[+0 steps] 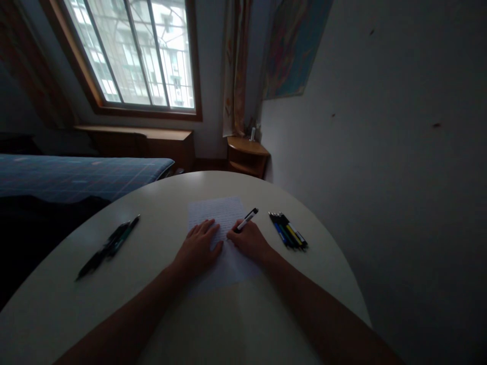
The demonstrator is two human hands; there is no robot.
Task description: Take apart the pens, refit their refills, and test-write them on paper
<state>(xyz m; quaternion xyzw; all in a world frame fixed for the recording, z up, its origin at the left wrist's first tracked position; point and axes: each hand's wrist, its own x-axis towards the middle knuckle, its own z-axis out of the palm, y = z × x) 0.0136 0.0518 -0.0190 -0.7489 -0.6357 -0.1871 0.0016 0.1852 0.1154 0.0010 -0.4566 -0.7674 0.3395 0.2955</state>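
Right hand [250,240] grips pen [246,220]; left hand [198,247] flat on paper [222,215].

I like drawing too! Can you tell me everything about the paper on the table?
The paper is one white, faintly lined sheet lying flat on the round pale table, its long side running away from the person. The left hand presses flat on it. The right hand rests on its right part, holding a black and white pen with its tip at the sheet.

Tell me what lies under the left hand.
The left hand rests flat on the lined sheet of paper, which lies on the round table. Any writing beneath the palm is hidden.
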